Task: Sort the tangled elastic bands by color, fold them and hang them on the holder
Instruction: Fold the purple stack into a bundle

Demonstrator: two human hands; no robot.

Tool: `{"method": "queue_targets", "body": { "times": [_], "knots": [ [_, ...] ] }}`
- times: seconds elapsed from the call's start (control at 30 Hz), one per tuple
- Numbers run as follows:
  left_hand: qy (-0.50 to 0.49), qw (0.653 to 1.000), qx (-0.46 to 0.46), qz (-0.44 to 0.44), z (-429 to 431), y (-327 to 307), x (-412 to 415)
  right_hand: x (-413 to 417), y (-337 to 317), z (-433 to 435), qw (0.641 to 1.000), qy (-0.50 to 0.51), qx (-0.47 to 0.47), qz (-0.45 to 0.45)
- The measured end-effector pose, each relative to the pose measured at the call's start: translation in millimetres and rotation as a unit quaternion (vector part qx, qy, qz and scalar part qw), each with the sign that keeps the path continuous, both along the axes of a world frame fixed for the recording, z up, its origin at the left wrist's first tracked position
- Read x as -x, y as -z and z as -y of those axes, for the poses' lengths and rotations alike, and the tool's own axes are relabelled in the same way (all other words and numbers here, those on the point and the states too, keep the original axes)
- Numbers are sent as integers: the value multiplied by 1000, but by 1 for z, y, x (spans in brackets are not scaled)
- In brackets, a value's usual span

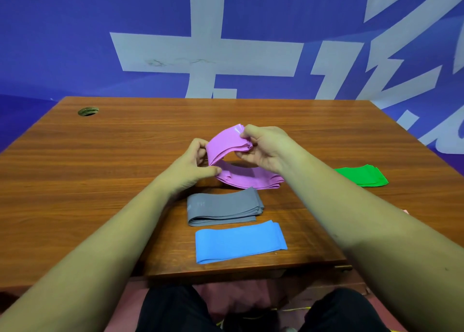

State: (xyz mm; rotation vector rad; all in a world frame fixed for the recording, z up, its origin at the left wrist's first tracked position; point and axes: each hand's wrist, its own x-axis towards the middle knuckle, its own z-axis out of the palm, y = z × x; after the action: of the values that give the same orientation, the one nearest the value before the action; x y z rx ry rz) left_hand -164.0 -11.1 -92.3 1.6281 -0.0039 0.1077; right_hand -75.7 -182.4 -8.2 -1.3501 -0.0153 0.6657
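Note:
A stack of pink elastic bands (227, 143) is bent over in mid-fold above the wooden table (100, 168). My left hand (192, 167) pinches the fold at its left end. The free upper end is pinched between thumb and fingers of my right hand (263, 147), while the lower half lies on the table. Folded grey bands (223, 207) lie just in front of the pink ones. A folded blue band (239, 241) sits nearer the front edge. Folded green bands (364, 176) lie to the right. No holder is in view.
A round cable hole (88, 111) is at the table's back left corner. A blue wall with large white characters (200, 52) stands behind the table. My legs in dark trousers (175, 311) are under the front edge.

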Motion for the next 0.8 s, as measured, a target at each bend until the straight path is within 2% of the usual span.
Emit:
{"method": "queue_targets", "body": {
  "times": [0.1, 0.23, 0.37, 0.4, 0.57, 0.7, 0.8],
  "knots": [
    [-32, 999, -22, 5, 0, -1, -2, -5, 5, 7, 1000, 13, 8, 2],
    [-28, 993, -118, 0, -6, -2, 1, -8, 19, 13, 997, 21, 73, 30],
    [10, 954, -299, -13, -21, 3, 1, -6, 38, 12, 982, 9, 161, 94],
    [13, 948, -317, -23, -23, 5, 0, -6, 43, 12, 973, 4, 194, 125],
    [-3, 946, -324, -27, -14, 7, -4, -7, 54, 15, 921, 1, 302, 247],
    [0, 940, -338, -47, -13, 7, -7, -12, 47, 21, 900, 34, 320, 295],
    [21, 928, -364, -76, -17, 8, -9, -12, 49, 33, 858, 27, 385, 340]
  ]
}}
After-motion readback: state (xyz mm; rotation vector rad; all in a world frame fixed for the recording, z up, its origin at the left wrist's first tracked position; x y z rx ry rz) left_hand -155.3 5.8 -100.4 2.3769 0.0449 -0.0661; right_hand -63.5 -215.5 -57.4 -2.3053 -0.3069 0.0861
